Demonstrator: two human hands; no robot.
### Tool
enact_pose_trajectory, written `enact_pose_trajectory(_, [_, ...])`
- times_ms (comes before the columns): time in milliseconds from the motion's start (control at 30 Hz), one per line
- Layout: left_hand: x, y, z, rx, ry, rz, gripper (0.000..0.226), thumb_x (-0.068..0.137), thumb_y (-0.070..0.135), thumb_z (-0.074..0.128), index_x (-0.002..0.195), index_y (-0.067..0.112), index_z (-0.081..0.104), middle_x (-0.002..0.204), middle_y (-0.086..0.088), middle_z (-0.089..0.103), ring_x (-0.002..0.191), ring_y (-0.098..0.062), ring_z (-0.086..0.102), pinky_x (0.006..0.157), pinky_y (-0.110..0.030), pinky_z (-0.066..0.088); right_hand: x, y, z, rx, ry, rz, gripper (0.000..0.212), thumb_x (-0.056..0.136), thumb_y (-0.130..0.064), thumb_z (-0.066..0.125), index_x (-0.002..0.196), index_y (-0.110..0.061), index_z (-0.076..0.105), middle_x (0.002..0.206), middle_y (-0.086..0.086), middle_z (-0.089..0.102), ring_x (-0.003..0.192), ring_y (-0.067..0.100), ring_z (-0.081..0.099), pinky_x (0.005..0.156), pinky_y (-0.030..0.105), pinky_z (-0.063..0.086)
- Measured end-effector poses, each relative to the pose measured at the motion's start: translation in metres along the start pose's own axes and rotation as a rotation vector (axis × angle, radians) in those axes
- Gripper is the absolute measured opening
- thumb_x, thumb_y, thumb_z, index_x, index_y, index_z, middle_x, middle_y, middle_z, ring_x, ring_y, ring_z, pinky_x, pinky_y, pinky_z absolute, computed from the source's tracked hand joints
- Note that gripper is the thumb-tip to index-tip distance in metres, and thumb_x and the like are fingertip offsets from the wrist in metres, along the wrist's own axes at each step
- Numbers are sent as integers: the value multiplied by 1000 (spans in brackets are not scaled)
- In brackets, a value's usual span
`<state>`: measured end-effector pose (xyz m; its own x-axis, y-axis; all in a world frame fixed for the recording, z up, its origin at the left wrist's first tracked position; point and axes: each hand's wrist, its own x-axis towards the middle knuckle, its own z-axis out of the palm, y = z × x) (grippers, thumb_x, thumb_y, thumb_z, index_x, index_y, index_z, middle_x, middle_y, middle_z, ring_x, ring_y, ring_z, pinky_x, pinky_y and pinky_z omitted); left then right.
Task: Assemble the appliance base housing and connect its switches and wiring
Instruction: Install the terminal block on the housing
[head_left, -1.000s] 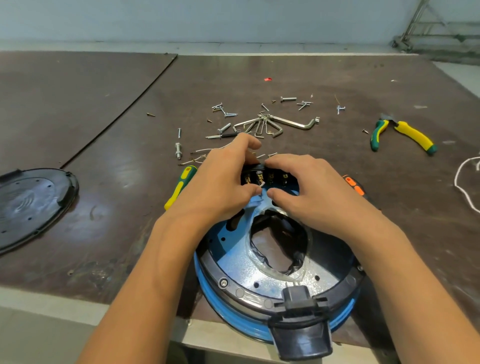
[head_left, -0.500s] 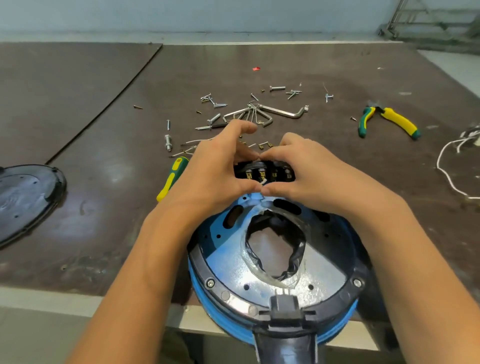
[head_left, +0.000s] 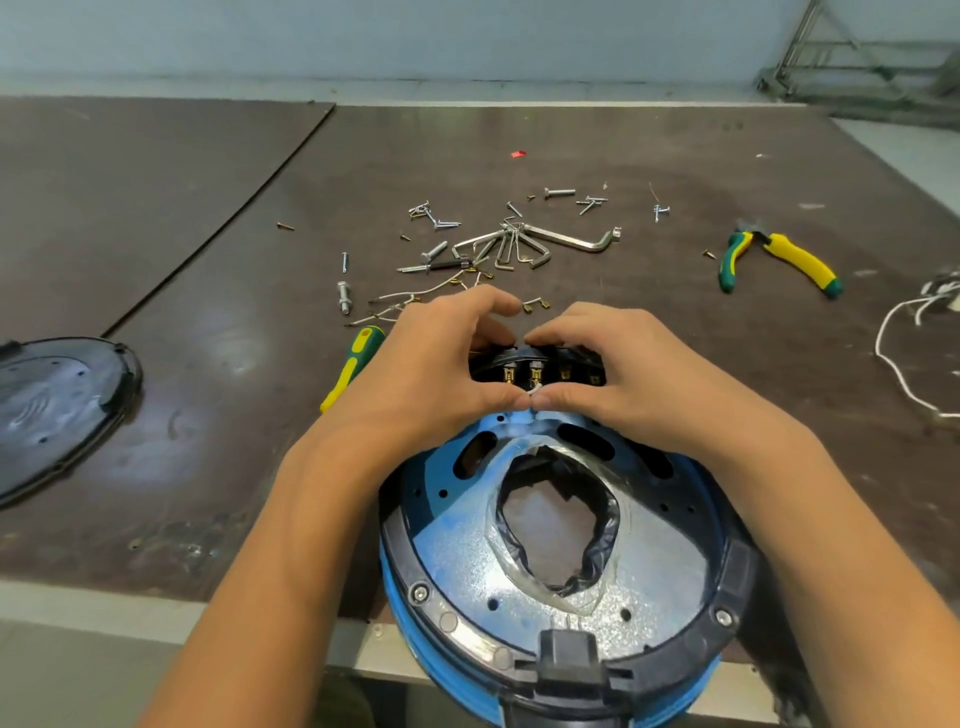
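The round blue and black base housing (head_left: 457, 561) lies upside down at the table's near edge, its middle hole ringed with black tape. At its far rim sits a black switch block (head_left: 540, 370) with brass terminals. My left hand (head_left: 441, 374) and my right hand (head_left: 618, 369) grip this block from either side, fingers curled over its far edge, thumbs meeting on a small white wire end (head_left: 534, 395) at its near edge. Loose short wires with brass connectors (head_left: 415, 299) lie just beyond my hands.
A black base cover (head_left: 57, 410) lies at the far left. A yellow-green screwdriver (head_left: 353, 366) sits beside my left hand. Hex keys (head_left: 530, 243) and scattered screws lie further back, pliers (head_left: 779, 260) at the right, a white cable (head_left: 904, 358) at the right edge.
Both hands stay on the switch block. My thumbs have come together at its near edge. The view has shifted slightly, otherwise nothing on the table moved.
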<state>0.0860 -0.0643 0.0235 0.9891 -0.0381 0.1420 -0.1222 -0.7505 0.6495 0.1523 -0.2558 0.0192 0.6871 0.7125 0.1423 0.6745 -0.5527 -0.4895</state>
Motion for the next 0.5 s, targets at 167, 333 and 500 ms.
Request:
enact_pose_trajectory(167, [-2,0,-3,6,-15,19,76,71,27,89,138,25,53,119,9,68,112,-3,62,102,-27,50,0,2,2,30,7,3,54,82,-47,76,130,-24,64,113,-10,65,102,5,57,82,18,43])
enact_pose_trajectory(333, [-1,1,-3,21,-22,13,74,72,24,88,137,26,54,121,9,68,111,-2,62,101,-21,49,1,3,3,38,21,17,48,82,-45,77,125,-26,66,105,-16,61,95,2,57,75,13,39])
enact_pose_trajectory(500, [-1,3,-3,-4,8,-5,70,69,21,90,131,23,57,114,5,70,106,-6,66,98,-24,52,1,3,3,60,15,17,43,83,-40,78,122,-26,67,108,-11,65,97,4,60,77,14,42])
